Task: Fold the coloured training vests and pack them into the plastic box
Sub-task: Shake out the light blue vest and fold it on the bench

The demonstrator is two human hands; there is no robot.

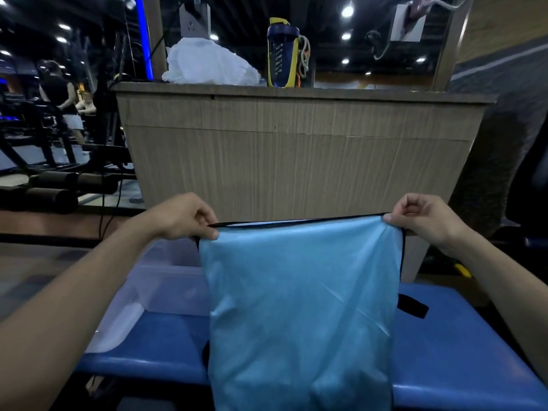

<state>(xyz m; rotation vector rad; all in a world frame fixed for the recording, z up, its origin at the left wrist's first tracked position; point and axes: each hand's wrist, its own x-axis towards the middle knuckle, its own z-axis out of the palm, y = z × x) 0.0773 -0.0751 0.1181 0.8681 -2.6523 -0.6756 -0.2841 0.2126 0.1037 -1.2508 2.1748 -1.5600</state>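
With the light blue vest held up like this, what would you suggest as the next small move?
Probably lower the vest onto the blue bench to fold it: the left hand and right hand pinch its top corners and it hangs unfolded.

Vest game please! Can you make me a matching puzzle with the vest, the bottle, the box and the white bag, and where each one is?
Things:
1. light blue vest
2. bottle
3. plastic box
4. white bag

Places:
A. on the blue bench, left of the vest
B. held up by both hands
C. on the counter, left end
D. on the counter, middle

Pairs: 1-B, 2-D, 3-A, 4-C
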